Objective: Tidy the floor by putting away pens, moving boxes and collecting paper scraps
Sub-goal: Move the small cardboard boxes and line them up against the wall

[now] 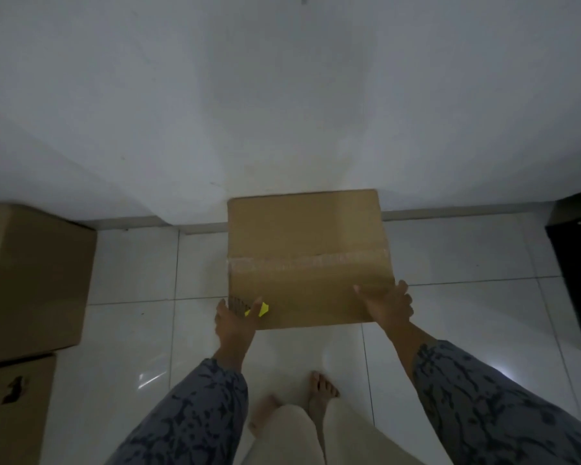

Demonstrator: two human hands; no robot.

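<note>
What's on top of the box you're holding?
Tape across the closed box, both thumbs, and a yellow paper scrap by the left hand. Its contents are hidden. The right hand grips the other corner.

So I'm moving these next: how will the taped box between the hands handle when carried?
The taped box probably stays stiff: its faces look flat and its seam is sealed. It seems fairly light, since the left hand and right hand hold it only at its near corners. Plain cardboard could slip; the left fingers also pinch a yellow scrap.
</note>
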